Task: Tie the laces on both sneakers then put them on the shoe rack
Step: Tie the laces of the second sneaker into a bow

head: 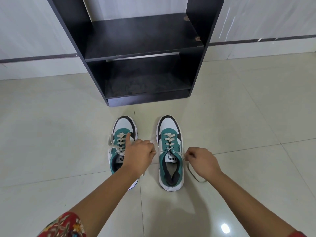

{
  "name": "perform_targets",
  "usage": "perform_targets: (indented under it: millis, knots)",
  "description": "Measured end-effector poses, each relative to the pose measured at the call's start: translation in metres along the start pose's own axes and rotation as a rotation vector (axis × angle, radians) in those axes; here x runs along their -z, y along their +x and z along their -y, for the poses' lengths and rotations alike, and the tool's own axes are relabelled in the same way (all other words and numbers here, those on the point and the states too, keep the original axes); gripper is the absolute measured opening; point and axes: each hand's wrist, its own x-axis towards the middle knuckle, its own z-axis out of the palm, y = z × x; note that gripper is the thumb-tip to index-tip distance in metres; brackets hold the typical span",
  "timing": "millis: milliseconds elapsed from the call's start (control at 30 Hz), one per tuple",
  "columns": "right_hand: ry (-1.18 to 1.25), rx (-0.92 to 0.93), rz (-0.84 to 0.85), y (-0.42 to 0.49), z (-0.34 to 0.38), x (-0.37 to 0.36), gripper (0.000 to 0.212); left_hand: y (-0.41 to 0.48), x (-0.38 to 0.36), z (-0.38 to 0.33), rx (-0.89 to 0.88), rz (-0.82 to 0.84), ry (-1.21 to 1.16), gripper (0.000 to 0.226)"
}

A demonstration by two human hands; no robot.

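The right sneaker is standing on the tiled floor, toe toward the dark shoe rack, its lace ends being pinched and drawn sideways by the left hand and right hand. The left sneaker is sitting just beside it, its laces already knotted.

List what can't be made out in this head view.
- Left sneaker: its heel and right side are hidden behind the left hand and forearm.
- Lace ends of the right sneaker: covered by the curled fingers of both hands, right hand included.
- Shoe rack: its top is cut off by the upper edge.
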Motion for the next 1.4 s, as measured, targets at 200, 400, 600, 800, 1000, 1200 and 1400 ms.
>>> perform_targets:
  millis: [200,400,600,800,1000,1200,1400]
  knots:
    - [-0.023,0.023,-0.193,-0.017,0.004,-0.003,0.036,-0.027,0.007,-0.029,0.074,-0.13,-0.347,0.023]
    - [0.677,-0.255,-0.155,-0.012,0.019,-0.026,0.034,-0.011,-0.006,-0.04,0.615,0.153,-1.155,0.043]
    - [0.985,-0.25,-0.2,-0.003,0.039,-0.03,0.013,0.005,-0.008,-0.049,0.656,0.041,-1.358,0.007]
    - [1.045,0.016,0.042,-0.013,0.052,-0.012,0.014,0.003,0.018,-0.055,0.401,-0.087,-1.577,0.007]
    - [1.091,-0.148,-0.063,-0.007,0.047,-0.009,0.028,0.012,-0.005,-0.037,0.339,0.065,-0.676,0.048]
    - [0.96,-0.124,-0.072,-0.009,0.041,-0.015,0.027,0.017,-0.013,-0.045,0.269,-0.006,-0.613,0.023]
    - [0.904,-0.121,-0.059,-0.005,0.042,-0.017,0.026,0.021,-0.01,-0.044,0.309,0.039,-0.62,0.02]
